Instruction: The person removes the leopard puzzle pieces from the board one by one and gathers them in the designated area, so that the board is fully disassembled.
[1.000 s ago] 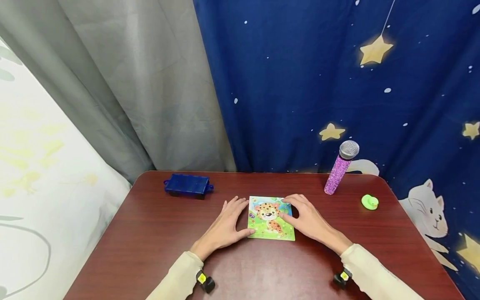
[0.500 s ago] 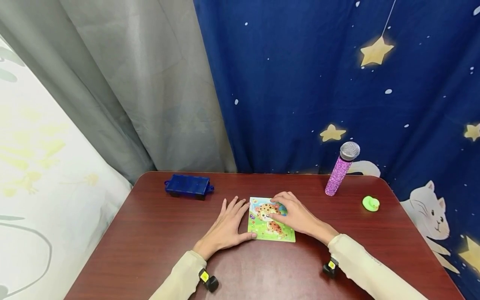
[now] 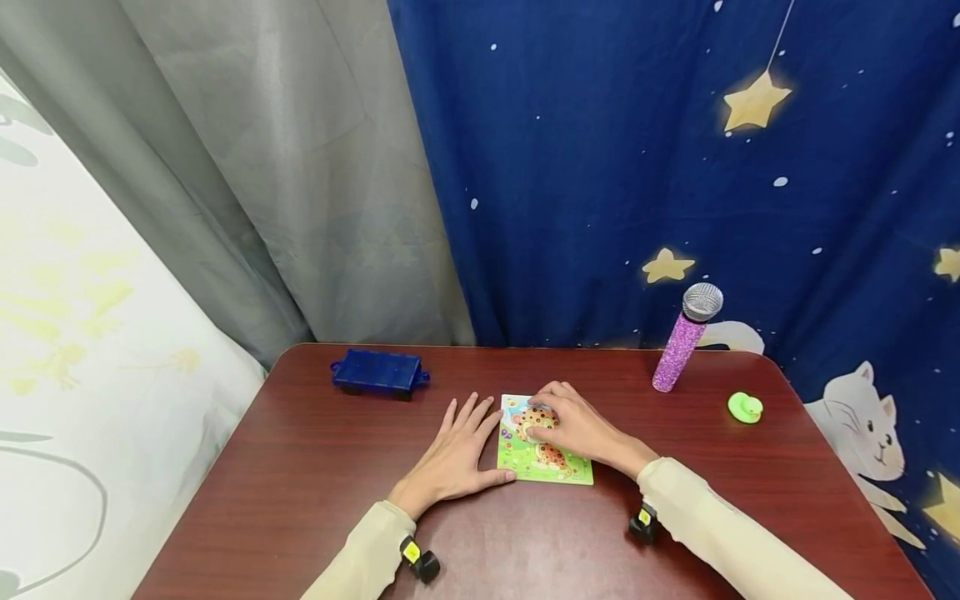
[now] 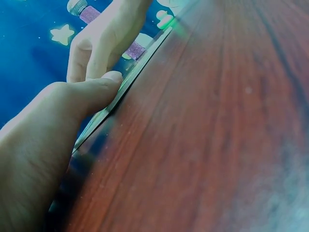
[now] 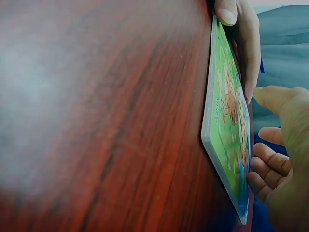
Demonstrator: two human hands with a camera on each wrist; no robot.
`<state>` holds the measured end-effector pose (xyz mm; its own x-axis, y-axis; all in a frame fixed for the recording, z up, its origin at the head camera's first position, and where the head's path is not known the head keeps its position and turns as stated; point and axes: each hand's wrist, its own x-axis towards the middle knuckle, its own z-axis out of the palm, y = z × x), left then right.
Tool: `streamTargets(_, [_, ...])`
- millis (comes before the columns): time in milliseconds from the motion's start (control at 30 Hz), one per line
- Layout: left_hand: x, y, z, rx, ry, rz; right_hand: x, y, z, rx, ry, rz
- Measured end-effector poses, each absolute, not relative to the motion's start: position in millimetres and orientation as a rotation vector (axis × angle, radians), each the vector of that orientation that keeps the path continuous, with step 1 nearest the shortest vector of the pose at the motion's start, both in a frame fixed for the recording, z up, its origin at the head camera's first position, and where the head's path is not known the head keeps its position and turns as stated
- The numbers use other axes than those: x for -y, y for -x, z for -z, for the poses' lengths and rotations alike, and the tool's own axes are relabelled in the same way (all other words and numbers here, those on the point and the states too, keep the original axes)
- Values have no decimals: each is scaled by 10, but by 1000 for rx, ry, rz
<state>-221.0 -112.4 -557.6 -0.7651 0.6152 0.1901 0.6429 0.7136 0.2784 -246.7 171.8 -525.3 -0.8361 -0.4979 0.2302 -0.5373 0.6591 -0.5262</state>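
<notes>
A thin square puzzle board [image 3: 517, 458] with a cartoon leopard lies flat on the table, its green front edge showing in the right wrist view. My left hand [image 3: 453, 454] rests spread at the board's left side, the thumb on its lower left corner. From the right, my right hand [image 3: 581, 429] reaches over the board, thumb and fingertips at the leopard's face and partly covering it. Those fingers are loosely bent, and the right wrist view shows the thumb [image 5: 275, 99] apart from the other fingers, with nothing seen between them.
On the brown table [image 3: 300, 508], a blue toy wagon [image 3: 380, 372] stands at the back left. A purple glitter microphone [image 3: 684, 337] stands upright at the back right, near a green toy duck [image 3: 746, 407]. Grey and blue curtains [image 3: 555, 167] hang behind.
My right hand has moved left across the board, from its right edge to the leopard's face. The left hand has stayed nearly in place, its fingers spreading a little.
</notes>
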Motion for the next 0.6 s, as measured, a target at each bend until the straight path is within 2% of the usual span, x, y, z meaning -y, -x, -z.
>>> streamTargets(600, [1136,2211,5585,2811,1061,498,-1502,2625,5226,2892,-921,-910])
